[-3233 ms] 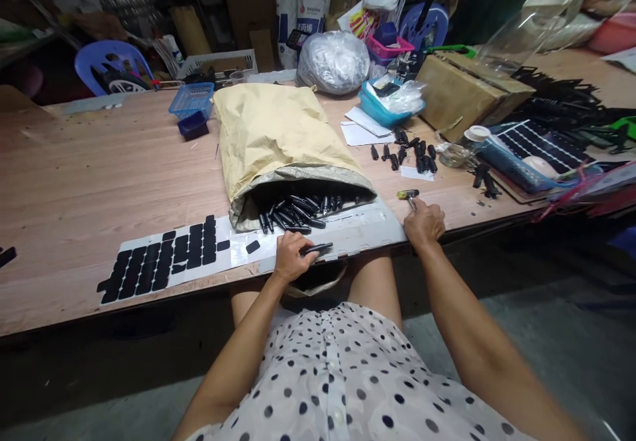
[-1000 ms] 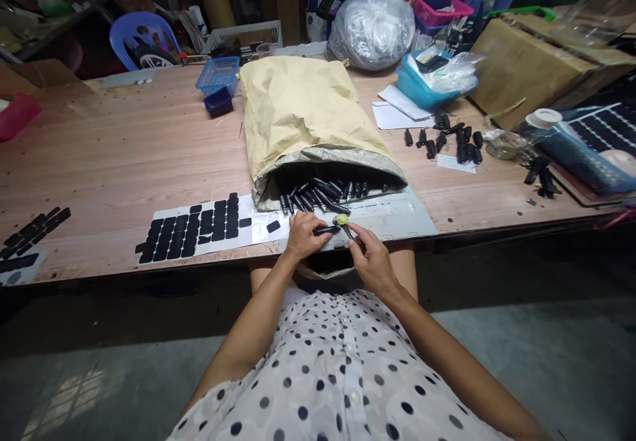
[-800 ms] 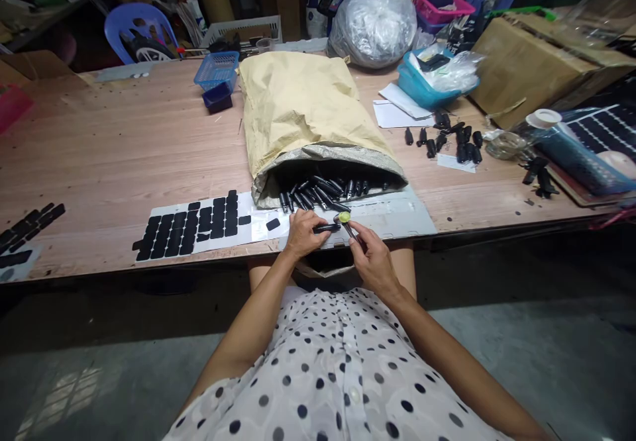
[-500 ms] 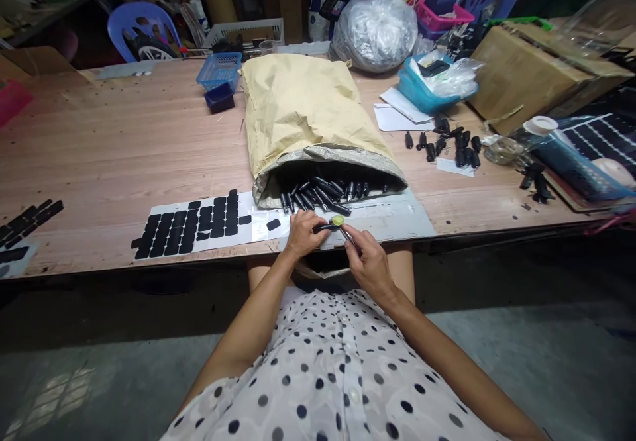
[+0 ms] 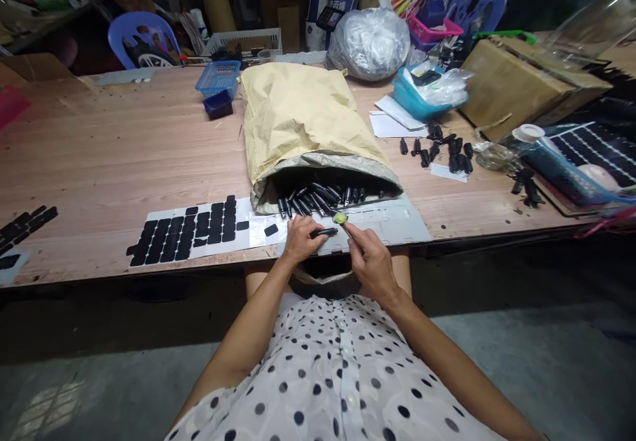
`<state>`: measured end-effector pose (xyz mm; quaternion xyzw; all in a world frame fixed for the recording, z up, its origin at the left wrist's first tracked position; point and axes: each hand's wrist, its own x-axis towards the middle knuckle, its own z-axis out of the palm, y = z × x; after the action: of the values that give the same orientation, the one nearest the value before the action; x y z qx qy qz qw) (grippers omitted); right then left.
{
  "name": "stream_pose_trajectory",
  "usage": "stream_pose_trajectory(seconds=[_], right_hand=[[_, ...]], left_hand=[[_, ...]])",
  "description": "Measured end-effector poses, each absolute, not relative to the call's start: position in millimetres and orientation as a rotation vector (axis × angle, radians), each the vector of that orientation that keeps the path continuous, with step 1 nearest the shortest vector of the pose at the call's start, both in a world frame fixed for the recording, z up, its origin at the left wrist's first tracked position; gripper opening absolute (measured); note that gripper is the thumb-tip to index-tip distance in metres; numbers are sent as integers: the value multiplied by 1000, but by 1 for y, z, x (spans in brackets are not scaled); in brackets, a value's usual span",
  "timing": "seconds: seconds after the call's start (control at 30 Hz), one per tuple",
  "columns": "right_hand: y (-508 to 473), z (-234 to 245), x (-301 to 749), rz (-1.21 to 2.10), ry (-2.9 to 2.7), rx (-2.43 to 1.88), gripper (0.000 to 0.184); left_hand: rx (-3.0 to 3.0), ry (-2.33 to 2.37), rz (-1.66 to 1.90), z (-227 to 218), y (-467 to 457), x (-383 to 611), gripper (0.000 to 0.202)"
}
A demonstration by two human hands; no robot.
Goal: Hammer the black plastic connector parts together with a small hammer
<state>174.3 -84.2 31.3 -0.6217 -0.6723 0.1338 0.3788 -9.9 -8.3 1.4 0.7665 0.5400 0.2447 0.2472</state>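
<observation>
At the table's front edge, my left hand [image 5: 299, 238] pinches a slim black tube-shaped piece [image 5: 325, 232] that points to the right. Opposite it, my right hand [image 5: 373, 261] is closed round a thin tool with a round yellow-green end [image 5: 340, 218]. That end sits just above the black piece, apart from it. Right behind both hands gapes a large paper sack [image 5: 308, 113], lying on its side. Many similar black pieces [image 5: 318, 197] lie in its mouth. Under the hands is a grey-white board [image 5: 392, 221].
Left of my hands lies a white sheet with rows of black stickers [image 5: 173, 236]. Blue baskets [image 5: 218, 78] stand behind it. To the right are loose black parts [image 5: 460, 156], a teal basket [image 5: 422, 100], a cardboard box [image 5: 517, 87] and a bulging plastic bag [image 5: 370, 44].
The yellow-green end of the tool has come away from the black piece and now sits slightly above it. The view has shifted slightly.
</observation>
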Motion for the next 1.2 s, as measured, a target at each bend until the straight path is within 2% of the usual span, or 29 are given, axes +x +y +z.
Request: stream_pose_trajectory(seconds=[0.23,0.37,0.53,0.7,1.2], right_hand=[[-87,28,175,393,-1746,-1624,42],[-76,35,200,228,-1630,-1676,43],[-40,26,266,-78,-1370,-2107,45],[-12,7,305,-80,-1231,-2376,45],[-6,-14,298,-295,-1257,-2338,40]], left_hand=[[2101,1474,662,3,-8,-12,9],[2117,1489,664,5,-10,-10,9],[2147,1496,657,8,-12,-8,10],[2174,1498,656,7,-12,-9,9],[2620,940,465,0,-49,-23,15]])
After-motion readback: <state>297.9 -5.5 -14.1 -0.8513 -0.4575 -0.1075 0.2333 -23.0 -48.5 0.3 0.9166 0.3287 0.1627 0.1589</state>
